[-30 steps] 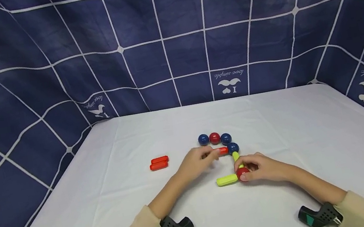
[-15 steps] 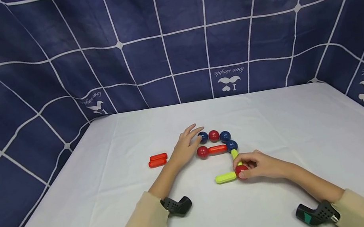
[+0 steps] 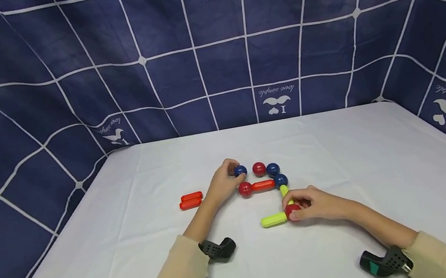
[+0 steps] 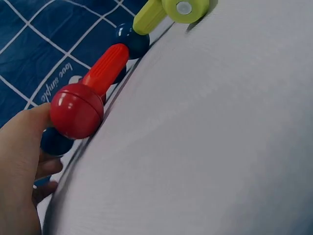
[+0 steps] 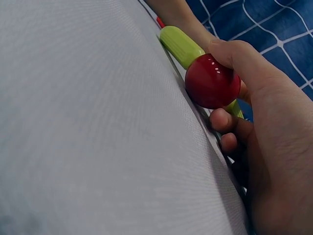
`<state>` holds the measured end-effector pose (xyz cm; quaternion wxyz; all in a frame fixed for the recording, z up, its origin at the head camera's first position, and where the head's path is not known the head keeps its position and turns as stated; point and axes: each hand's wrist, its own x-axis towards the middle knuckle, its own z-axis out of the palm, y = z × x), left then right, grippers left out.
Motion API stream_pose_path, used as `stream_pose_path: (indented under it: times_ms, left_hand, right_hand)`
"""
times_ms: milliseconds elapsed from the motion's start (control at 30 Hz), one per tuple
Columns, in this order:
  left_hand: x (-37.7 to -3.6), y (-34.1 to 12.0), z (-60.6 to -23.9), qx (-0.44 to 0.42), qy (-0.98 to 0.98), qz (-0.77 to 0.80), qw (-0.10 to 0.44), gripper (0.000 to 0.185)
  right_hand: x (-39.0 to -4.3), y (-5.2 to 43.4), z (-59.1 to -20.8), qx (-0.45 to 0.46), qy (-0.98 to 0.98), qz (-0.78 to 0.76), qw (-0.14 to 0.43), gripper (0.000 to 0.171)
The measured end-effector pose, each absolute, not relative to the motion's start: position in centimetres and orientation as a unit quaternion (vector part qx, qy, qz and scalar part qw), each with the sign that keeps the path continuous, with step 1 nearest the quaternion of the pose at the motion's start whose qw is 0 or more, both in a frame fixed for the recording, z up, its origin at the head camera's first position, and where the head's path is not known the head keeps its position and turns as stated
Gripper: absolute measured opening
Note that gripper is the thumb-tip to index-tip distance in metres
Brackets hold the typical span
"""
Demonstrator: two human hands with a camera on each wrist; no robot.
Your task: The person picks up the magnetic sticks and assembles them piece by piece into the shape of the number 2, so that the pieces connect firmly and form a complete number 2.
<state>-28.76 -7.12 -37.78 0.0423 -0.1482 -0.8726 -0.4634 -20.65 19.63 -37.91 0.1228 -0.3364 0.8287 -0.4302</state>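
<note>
Pinching a blue ball (image 3: 239, 170) with your left hand (image 3: 222, 184), fingers curled round it, just up-left of the red stick (image 3: 263, 185). Your right hand (image 3: 317, 203) grips the red ball (image 3: 291, 211) below that stick, thumb and fingers clamped on it. A red end ball (image 3: 245, 189) caps the stick's left end, a blue one (image 3: 280, 180) its right. Two yellow sticks (image 3: 274, 220) meet at the held red ball. Loose red ball (image 3: 259, 169) and blue ball (image 3: 273, 169) sit just above the stick. Two spare red sticks (image 3: 190, 200) lie well left, on the white table (image 3: 340, 149).
</note>
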Motion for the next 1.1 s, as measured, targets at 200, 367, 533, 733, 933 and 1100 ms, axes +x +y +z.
stream_pose_path:
  times_ms: [200,367,533,733,933,1100]
  left_hand:
    - [-26.7,-6.5,-37.3,-0.118,-0.833,-0.521,0.146,0.039]
    - [-23.7,-6.6,-36.9,-0.180,-0.836,-0.506,0.113,0.037]
    - [-21.3,-8.2,-36.8,-0.256,-0.849,-0.462,0.028,0.032]
    - [-20.5,-9.7,-37.1,-0.306,-0.857,-0.405,-0.086,0.032]
    - [-20.5,-9.7,-37.1,-0.302,-0.857,-0.404,-0.105,0.032]
    - [-20.4,-9.8,-37.1,-0.299,-0.851,-0.416,-0.112,0.032]
  right_hand:
    - [-20.5,19.2,-38.0,-0.326,0.834,-0.424,0.132,0.022]
    - [-20.3,18.9,-37.6,-0.296,0.861,-0.385,0.148,0.026]
    - [-19.6,18.4,-36.9,-0.255,0.902,-0.322,0.134,0.024]
    - [-19.1,18.1,-36.6,-0.243,0.914,-0.300,0.121,0.026]
    - [-19.3,18.5,-36.9,-0.235,0.905,-0.330,0.133,0.027]
    - [-19.3,18.5,-37.0,-0.245,0.901,-0.333,0.132,0.028]
